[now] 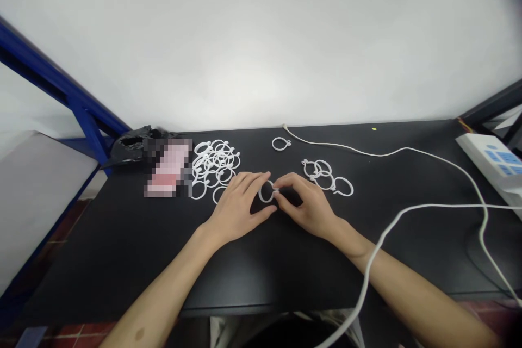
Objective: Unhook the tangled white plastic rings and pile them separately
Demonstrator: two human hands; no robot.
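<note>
Both my hands meet at the middle of a black table (122, 239) around one white plastic ring (267, 192). My left hand (238, 204) grips the ring's left side with thumb and curled fingers. My right hand (304, 204) pinches the ring's right side at its small clasp. A heap of several white rings (214, 168) lies just left of my left hand. A short row of joined white rings (326, 176) lies just behind my right hand. One single ring (281, 144) lies farther back.
A white cable (428, 157) runs from the table's back across to the right, and another crosses my right forearm. A white power strip (493, 166) sits at the right edge. A black bag (132, 144) and a blurred pink item (169, 168) lie at back left.
</note>
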